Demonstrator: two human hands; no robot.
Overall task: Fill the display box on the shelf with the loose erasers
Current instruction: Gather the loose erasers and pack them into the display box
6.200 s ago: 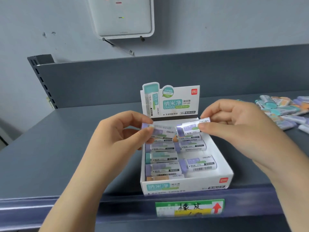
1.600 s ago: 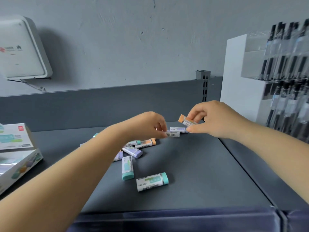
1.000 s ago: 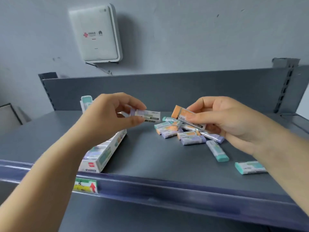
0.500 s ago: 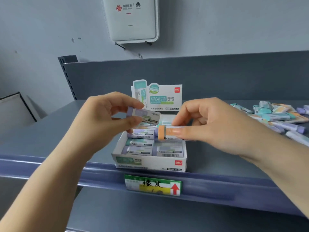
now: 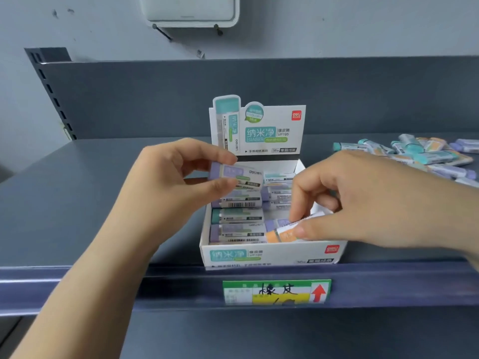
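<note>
Right hand (image 5: 363, 203) pinches an orange-tipped eraser (image 5: 281, 235) into the white cardboard display box's (image 5: 272, 255) front gap (left hand (image 5: 178, 187) pinches a purple-tipped eraser (image 5: 236, 174), queued above).

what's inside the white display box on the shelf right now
The display box holds eraser rows, purple and teal ends showing. The right hand presses an orange-ended eraser into the front right corner. That hand covers most of the right column.
</note>
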